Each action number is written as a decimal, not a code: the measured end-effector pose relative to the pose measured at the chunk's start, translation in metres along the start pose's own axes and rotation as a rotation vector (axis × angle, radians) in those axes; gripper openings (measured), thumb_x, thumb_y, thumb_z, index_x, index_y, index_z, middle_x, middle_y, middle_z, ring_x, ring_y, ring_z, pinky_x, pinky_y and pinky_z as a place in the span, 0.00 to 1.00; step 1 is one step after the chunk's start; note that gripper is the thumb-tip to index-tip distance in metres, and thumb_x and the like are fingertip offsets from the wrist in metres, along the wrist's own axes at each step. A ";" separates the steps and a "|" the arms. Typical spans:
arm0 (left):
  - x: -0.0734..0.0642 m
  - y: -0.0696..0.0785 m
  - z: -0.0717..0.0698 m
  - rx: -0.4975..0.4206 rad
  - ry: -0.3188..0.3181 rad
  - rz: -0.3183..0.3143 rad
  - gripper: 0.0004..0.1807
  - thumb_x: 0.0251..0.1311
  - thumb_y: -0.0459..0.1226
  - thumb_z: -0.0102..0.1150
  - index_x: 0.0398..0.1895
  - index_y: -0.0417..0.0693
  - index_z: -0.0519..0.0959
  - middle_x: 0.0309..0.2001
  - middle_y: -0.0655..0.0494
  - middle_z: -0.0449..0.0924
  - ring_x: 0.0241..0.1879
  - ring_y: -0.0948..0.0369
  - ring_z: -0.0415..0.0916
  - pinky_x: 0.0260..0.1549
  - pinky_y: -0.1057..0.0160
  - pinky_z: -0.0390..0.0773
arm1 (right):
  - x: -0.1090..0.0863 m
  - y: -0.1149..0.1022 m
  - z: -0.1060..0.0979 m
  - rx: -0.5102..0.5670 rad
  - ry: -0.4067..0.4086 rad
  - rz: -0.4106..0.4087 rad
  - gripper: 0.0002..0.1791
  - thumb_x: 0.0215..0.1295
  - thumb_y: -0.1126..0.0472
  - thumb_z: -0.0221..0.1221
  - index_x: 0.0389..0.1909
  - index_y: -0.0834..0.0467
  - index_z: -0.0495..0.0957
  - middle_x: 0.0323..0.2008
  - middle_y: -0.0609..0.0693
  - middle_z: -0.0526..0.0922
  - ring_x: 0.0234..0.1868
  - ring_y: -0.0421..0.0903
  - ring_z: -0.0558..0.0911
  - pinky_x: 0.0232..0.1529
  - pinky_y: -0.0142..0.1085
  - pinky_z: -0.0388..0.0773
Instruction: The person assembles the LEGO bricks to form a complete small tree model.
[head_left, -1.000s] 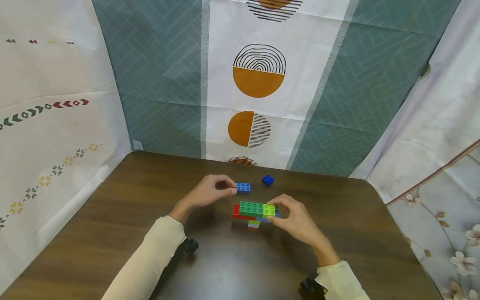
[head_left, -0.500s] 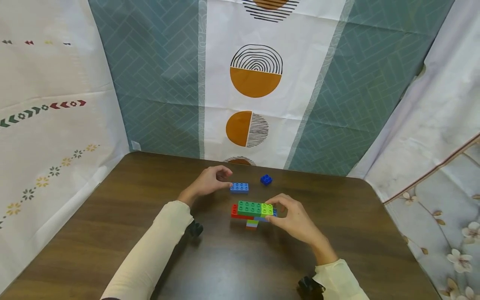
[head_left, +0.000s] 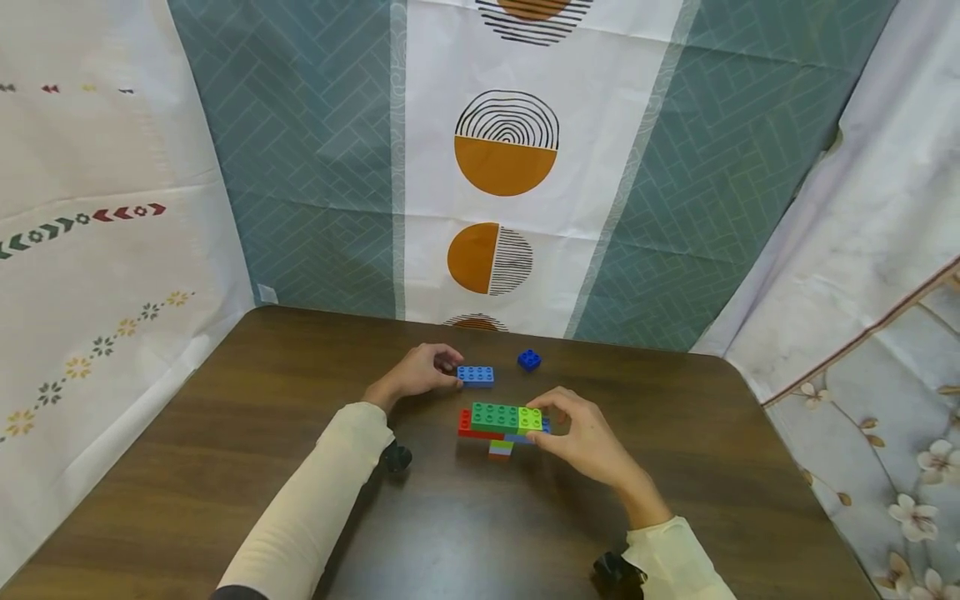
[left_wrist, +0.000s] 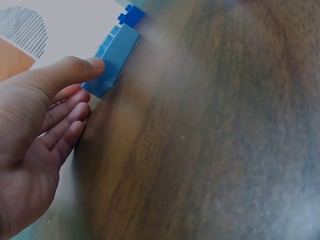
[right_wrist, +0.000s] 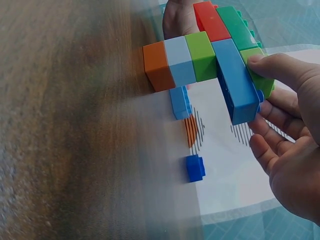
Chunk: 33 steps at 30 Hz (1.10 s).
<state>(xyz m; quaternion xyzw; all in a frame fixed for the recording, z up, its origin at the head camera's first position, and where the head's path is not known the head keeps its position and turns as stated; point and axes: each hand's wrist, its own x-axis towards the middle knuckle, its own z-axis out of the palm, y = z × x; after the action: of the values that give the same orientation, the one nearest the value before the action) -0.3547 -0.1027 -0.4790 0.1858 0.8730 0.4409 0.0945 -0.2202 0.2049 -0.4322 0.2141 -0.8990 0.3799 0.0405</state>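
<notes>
Both hands (head_left: 416, 372) (head_left: 588, 437) pinch: left, light-blue brick (head_left: 476, 377); right, stack (head_left: 495, 417); only the head view shows sleeves (head_left: 322, 483).

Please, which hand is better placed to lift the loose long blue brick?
Probably the left hand: it is at one end of the long blue brick, while the right hand pinches the lime-green brick.

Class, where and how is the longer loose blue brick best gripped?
Probably grip the longer blue brick by its left end, coming from the left, pinching across its near and far long sides. It lies flat, studs up, long sides running left to right, and the left hand is at that end.
</notes>
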 end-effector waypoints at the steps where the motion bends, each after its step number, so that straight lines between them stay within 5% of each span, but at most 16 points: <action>1: 0.000 -0.001 0.001 0.002 0.003 -0.006 0.21 0.60 0.39 0.73 0.55 0.45 0.82 0.51 0.49 0.84 0.51 0.54 0.78 0.61 0.54 0.80 | 0.000 0.000 0.000 0.001 -0.004 0.001 0.19 0.58 0.55 0.75 0.50 0.43 0.83 0.43 0.37 0.83 0.44 0.42 0.76 0.46 0.39 0.76; 19: -0.003 0.004 0.007 0.029 0.054 -0.027 0.14 0.61 0.38 0.72 0.49 0.46 0.84 0.45 0.50 0.85 0.45 0.56 0.78 0.54 0.57 0.82 | 0.000 0.000 0.001 0.009 -0.014 0.016 0.19 0.59 0.55 0.75 0.50 0.44 0.83 0.44 0.38 0.83 0.44 0.43 0.75 0.46 0.43 0.77; 26: -0.011 0.006 0.009 -0.027 0.090 -0.036 0.15 0.61 0.39 0.72 0.49 0.47 0.84 0.45 0.51 0.85 0.46 0.56 0.78 0.53 0.58 0.83 | -0.001 -0.001 0.001 0.007 -0.015 0.013 0.19 0.59 0.55 0.75 0.51 0.44 0.83 0.44 0.38 0.83 0.45 0.42 0.76 0.47 0.41 0.76; 33: -0.025 0.023 0.005 -0.071 0.136 0.046 0.16 0.60 0.39 0.72 0.50 0.46 0.84 0.46 0.50 0.85 0.44 0.55 0.80 0.53 0.57 0.83 | 0.000 -0.002 0.001 0.010 -0.014 0.000 0.19 0.58 0.56 0.75 0.51 0.45 0.83 0.43 0.39 0.83 0.45 0.46 0.77 0.47 0.46 0.77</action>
<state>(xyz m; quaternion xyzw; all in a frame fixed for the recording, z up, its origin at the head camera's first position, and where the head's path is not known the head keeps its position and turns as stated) -0.3251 -0.0967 -0.4634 0.1721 0.8567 0.4851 0.0314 -0.2194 0.2035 -0.4315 0.2171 -0.8973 0.3828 0.0331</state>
